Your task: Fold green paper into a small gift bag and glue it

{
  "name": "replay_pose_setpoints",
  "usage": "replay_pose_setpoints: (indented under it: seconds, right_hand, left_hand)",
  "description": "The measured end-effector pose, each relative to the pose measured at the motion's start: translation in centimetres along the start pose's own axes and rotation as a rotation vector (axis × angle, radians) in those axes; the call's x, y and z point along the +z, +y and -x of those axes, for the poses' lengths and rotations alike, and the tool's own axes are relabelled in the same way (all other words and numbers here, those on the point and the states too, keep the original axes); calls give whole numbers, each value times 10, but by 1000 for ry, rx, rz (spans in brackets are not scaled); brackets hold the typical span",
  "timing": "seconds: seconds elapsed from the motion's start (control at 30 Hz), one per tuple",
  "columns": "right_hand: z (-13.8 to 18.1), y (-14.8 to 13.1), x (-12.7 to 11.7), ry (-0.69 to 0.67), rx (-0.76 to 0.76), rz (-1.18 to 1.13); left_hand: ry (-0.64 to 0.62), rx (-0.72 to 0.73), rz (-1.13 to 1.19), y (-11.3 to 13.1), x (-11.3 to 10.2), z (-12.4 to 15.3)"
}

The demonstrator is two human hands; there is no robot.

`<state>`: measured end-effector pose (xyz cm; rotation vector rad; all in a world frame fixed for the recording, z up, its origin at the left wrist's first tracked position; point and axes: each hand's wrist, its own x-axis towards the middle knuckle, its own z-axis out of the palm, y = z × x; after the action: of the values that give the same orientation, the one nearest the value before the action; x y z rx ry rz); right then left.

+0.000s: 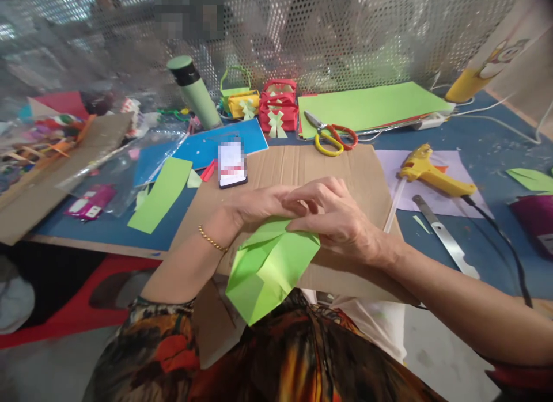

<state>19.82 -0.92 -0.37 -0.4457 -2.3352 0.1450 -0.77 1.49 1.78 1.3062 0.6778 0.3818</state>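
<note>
A folded piece of green paper (272, 269) is held up over the near part of the cardboard sheet (358, 177). My left hand (268, 203) reaches behind its upper edge, and most of its fingers are hidden by the paper and the other hand. From the right, my right hand (334, 217) grips the paper's top edge, thumb in front and fingers bent. The paper has several creases and a pointed lower end that hangs toward my lap.
Scissors (330, 141) lie at the cardboard's far edge, and a phone (232, 163) on its left. Rightward are a yellow glue gun (436, 171) with a cord and a metal blade (447, 238). Small red paper bags (279, 108) and a green flask (196, 94) stand behind.
</note>
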Motion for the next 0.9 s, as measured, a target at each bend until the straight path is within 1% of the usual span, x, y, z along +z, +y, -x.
replay_pose_setpoints:
  seconds: [0.07,0.1,0.17,0.23,0.3,0.33,0.4,0.43,0.47,0.5,0.57,0.6,0.63,0.7,0.73,0.9]
  right_hand:
    - [0,2,1,48,10,-17]
    - [1,4,2,75,27,-14]
    - [3,13,1,119,75,17]
    - [6,25,-1,157,137,103]
    - [9,35,-4,202,182,257]
    - [10,39,-6,214,200,357]
    - [11,40,-8,190,223,565]
    - [10,39,-8,150,226,652]
    - [10,36,-7,96,227,721]
    - [9,33,-6,41,226,766]
    - [8,26,-2,-57,232,782]
    - [8,23,1,-95,243,763]
    - [9,21,2,-126,255,735]
    - [10,19,5,-184,274,668]
    - [11,18,5,-216,281,636]
    - [12,15,-5,-349,346,522]
  left_hand:
    - [45,13,19,1,0,0]
    - [91,35,0,2,-3,1]
    - [253,120,-101,5,-13,3]
    - [514,265,-268,10,-25,7]
    - [811,459,-467,17,-32,12]
    - [950,576,-580,19,-32,14]
    - [1176,840,-851,22,-24,16]
    - [1193,931,-1020,21,-17,16]
    - [1131,982,-1173,18,-8,15]
    - [1023,976,-1299,13,0,13]
    - [776,799,-1506,2,14,7]
    - [693,694,-1587,-5,19,4]
    - [637,604,-1646,-11,22,1]
    - [581,489,-1723,-20,23,-5]
    - [568,467,-1748,-22,23,-7]
    - [503,462,-1839,-26,22,-12]
